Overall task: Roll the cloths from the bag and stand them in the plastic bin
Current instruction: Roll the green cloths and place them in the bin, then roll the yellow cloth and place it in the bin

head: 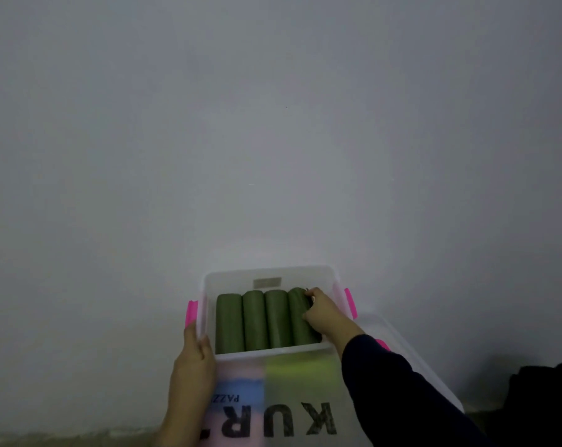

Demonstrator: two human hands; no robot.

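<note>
A clear plastic bin (pixel 273 274) with pink latches sits low in the middle of the head view. Several olive-green rolled cloths (pixel 254 321) lie side by side inside it. My right hand (pixel 321 312) reaches into the bin and grips the rightmost green roll (pixel 297 312) near its far end. My left hand (pixel 194 359) holds the bin's near left corner, the thumb over the rim next to the left pink latch (pixel 191 312).
A white bag or sheet with large black letters (pixel 283 417) lies under the bin's near side. The bin's clear lid (pixel 412 359) leans at the right. A dark heap (pixel 544 401) lies at the far right. A plain grey wall fills the upper view.
</note>
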